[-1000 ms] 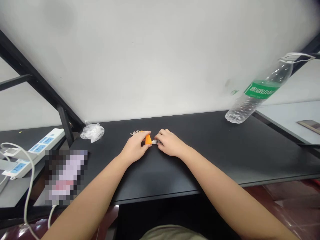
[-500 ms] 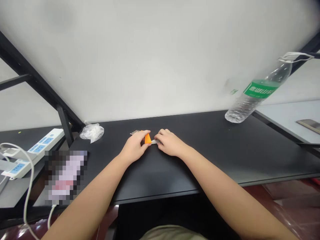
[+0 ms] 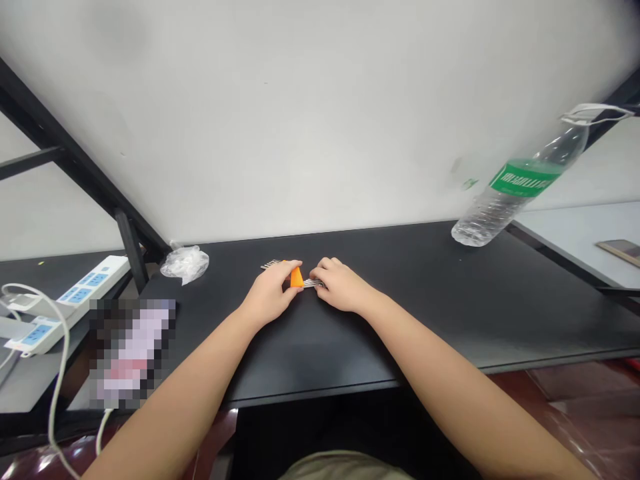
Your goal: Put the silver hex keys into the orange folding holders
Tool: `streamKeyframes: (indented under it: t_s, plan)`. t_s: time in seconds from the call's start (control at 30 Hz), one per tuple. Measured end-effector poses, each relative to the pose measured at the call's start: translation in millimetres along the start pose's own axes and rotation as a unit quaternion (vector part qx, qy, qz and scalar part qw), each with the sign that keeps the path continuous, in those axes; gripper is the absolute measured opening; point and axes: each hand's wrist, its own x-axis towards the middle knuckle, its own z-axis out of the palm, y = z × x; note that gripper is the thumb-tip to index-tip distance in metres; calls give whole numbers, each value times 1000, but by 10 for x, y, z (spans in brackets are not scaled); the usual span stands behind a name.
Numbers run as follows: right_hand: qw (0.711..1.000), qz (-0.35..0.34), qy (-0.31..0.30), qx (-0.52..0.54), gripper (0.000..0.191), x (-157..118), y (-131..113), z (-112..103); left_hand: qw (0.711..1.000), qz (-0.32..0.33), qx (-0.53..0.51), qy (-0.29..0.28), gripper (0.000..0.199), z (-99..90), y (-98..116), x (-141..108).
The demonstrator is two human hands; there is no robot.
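Note:
An orange holder (image 3: 297, 276) with several thin metal rods, which looks like a hex key set, lies low over the black table. My left hand (image 3: 267, 295) pinches the holder between thumb and fingers. Rod ends (image 3: 270, 264) stick out past its far left side. On the other side, the fingers of my right hand (image 3: 343, 287) are curled around the ends of the metal rods (image 3: 310, 283). Those fingertips hide the rod ends, so I cannot see how many they grip.
A crumpled clear plastic bag (image 3: 185, 264) lies at the back left. A blurred-out phone-like object (image 3: 135, 347) with a white cable is near the left edge, beside a power strip (image 3: 70, 303). A plastic bottle (image 3: 520, 180) stands at the back right of the black table (image 3: 400, 267).

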Motion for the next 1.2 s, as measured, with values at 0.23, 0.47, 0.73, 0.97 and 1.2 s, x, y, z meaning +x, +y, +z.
streamKeyframes:
  t_s: [0.23, 0.47, 0.73, 0.97, 1.2]
  plan:
    - [1000, 2, -3, -8, 24, -4, -4, -2, 1000, 13, 2, 4, 50, 2, -13, 1]
    - [999, 2, 17, -41, 13, -16, -51, -47, 1000, 8, 4, 3, 50, -13, -2, 6]
    - [998, 7, -5, -55, 11, -34, -110, -58, 1000, 13, -4, 9, 50, -15, -4, 5]
    - [999, 9, -2, -48, 8, -12, -151, -50, 1000, 19, -5, -3, 51, -16, -2, 8]
    - [999, 2, -14, -49, 3, -19, -211, -61, 1000, 18, 4, 5, 51, -15, 6, 10]
